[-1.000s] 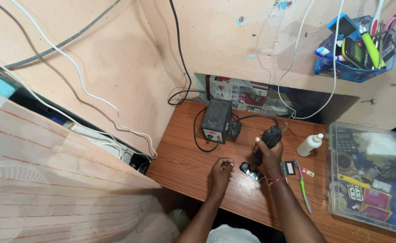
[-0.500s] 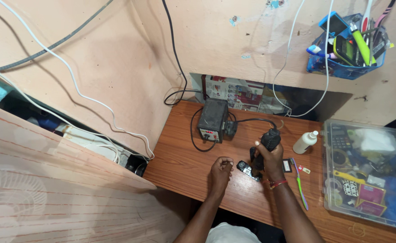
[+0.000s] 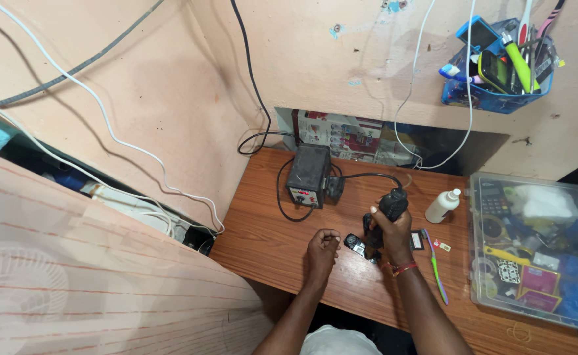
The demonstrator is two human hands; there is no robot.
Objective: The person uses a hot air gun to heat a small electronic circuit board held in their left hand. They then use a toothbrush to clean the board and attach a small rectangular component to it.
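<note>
Wooden bench fills lower centre of frame. Clear plastic storage box of small parts at right edge of bench. Black hot-air station at bench back, centre frame, cable running to handpiece. Blue wall caddy of tools, upper right. White squeeze bottle just right of handpiece. Right hand gripping black hot-air handpiece upright, centre frame. Left hand curled loosely, fingertips on bench, holding nothing visible. Small dark component between both hands. Green toothbrush right of wrist.
</note>
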